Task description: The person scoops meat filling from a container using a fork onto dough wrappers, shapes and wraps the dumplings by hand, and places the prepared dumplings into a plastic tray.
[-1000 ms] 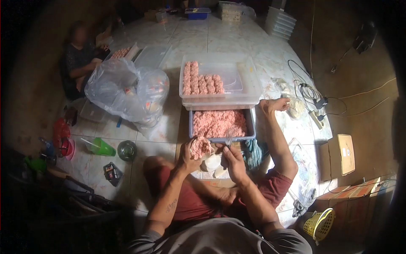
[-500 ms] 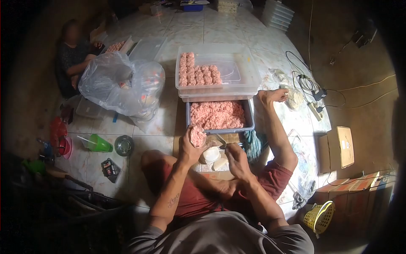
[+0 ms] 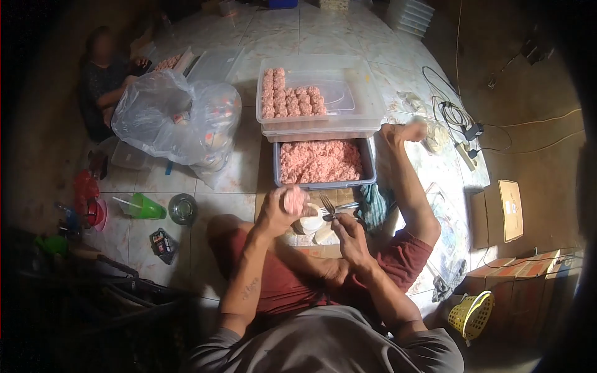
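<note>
My left hand (image 3: 277, 212) is closed round a lump of pink minced filling (image 3: 295, 200), just below the grey tub (image 3: 375, 174) of pink mince (image 3: 320, 161). Whether a wrapper lies under the lump is hard to tell. A fork (image 3: 328, 206) is gripped in my right hand (image 3: 350, 236), its tines pointing up and away from me. Between and below the hands lie round white wrappers (image 3: 309, 222). Beyond the tub, a clear plastic box (image 3: 367, 118) holds rows of pink-topped pieces (image 3: 292, 102) on its left side.
A large plastic bag (image 3: 152, 118) stands at left, near a seated person (image 3: 102, 81). Closer are a green cup (image 3: 149, 206) and a glass ashtray (image 3: 182, 209). A teal cloth (image 3: 373, 208) lies by the tub; cables (image 3: 454, 121) and a yellow basket (image 3: 471, 316) are at right.
The lump in my left hand now looks rounded, with the fingers closed more around it. My right hand has turned the fork upward. The view has shifted slightly.
</note>
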A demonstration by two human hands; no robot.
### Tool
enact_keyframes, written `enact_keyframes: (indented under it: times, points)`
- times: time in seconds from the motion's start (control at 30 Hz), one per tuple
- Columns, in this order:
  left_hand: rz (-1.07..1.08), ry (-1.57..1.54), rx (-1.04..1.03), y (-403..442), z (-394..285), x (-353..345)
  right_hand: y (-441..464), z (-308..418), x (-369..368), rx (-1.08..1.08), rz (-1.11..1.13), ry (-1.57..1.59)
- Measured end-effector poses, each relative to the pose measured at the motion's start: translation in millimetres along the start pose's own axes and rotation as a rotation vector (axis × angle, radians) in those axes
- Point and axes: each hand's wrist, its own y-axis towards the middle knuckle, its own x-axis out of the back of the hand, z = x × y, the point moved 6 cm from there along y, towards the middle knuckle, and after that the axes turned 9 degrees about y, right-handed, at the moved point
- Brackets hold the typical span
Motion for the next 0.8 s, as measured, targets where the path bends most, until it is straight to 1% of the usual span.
enact_keyframes:
  times: [0.07, 0.1, 0.13, 0.2, 0.23, 0.3, 0.37, 0.4, 0.43, 0.47, 0.53, 0.57, 0.6, 0.67, 0.7, 0.73, 0.77, 0.8]
  points:
    - [-0.083, 0.043, -0.471, -8.4, -22.8, 5.3, -10.7, -7.8, -7.9, -0.407, 0.136, 0.428]
    - [-0.053, -0.05, -0.487, -2.8, -27.5, 2.3, -15.3, -10.0, -15.1, -0.434, 0.149, 0.578]
    - [-0.051, -0.048, -0.489, -3.6, -31.8, 2.5, -18.1, -13.8, -16.9, -0.432, 0.147, 0.58]
    - [-0.004, -0.071, -0.229, 1.1, -32.8, 2.5, -20.0, -12.4, -24.4, -0.407, 0.225, 0.699]
    - [-0.003, -0.072, -0.231, 1.1, -31.4, 3.4, -20.7, -11.4, -25.9, -0.391, 0.232, 0.701]
    - [0.113, -0.255, -0.117, -0.3, -23.3, 0.9, -23.6, -21.4, -27.4, -0.374, 0.262, 0.716]
    - [0.098, -0.242, -0.138, -3.4, -31.1, -1.2, -23.4, -25.0, -33.8, -0.359, 0.292, 0.731]
    - [0.085, -0.23, -0.155, -5.4, -35.8, -4.4, -20.7, -23.4, -37.6, -0.28, 0.239, 0.621]
    - [0.089, 0.046, -0.253, -6.7, -40.4, -11.3, -18.6, -20.9, -39.9, -0.202, 0.186, 0.51]
    - [0.067, -0.046, -0.21, -8.2, -13.5, -29.8, -17.2, -19.5, -44.1, -0.207, 0.182, 0.507]
    - [-0.177, 0.04, -0.145, -7.8, -6.9, -33.3, -7.5, 5.9, -32.9, 0.174, -0.039, -0.115]
    - [-0.177, 0.04, -0.138, -10.2, -10.2, -31.0, -4.6, 4.9, -27.5, 0.026, 0.06, -0.142]
    - [-0.213, 0.023, -0.091, -10.8, -17.5, -22.9, -3.2, 16.5, -21.6, 0.059, 0.076, -0.116]
    - [-0.257, 0.005, -0.046, -10.3, -30.3, -5.6, -12.7, 0.6, -4.3, 0.045, 0.024, 0.035]
    - [-0.202, 0.071, -0.021, -12.1, -32.6, 3.6, -17.9, -4.0, 1.2, -0.109, -0.03, 0.151]
    - [-0.142, 0.139, 0.004, -13.5, -32.6, 8.4, -19.7, 1.6, 4.9, -0.113, -0.025, 0.152]
    - [-0.116, 0.061, -0.058, -13.4, -36.2, 8.9, -22.3, 0.4, 5.0, -0.253, 0.029, 0.22]
    - [-0.117, 0.06, -0.057, -13.3, -33.6, 9.9, -25.5, -3.6, 2.8, -0.39, 0.083, 0.287]
